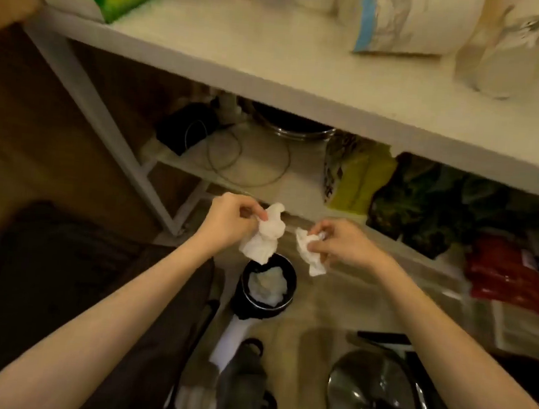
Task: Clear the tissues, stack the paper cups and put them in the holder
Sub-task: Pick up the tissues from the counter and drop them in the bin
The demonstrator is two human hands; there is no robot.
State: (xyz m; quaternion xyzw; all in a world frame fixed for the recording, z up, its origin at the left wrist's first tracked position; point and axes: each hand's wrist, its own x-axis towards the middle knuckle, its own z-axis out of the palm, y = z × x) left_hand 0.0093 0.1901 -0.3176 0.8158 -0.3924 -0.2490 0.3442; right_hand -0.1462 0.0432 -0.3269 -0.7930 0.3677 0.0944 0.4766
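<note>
My left hand [229, 221] pinches a crumpled white tissue [264, 236] that hangs just above a small black bin [291, 285] on the floor. Inside the bin lies more crumpled white tissue [268, 285]. My right hand [339, 242] holds a second crumpled tissue [311, 254] a little to the right of the bin and above it. No paper cups or holder are visible in the head view.
A white shelf unit [272, 75] stands ahead with bags on top, cables and a metal pot on a lower shelf, and green and red packets at right. A dark bag [62, 284] lies at left, a chrome chair base [372, 399] at bottom right.
</note>
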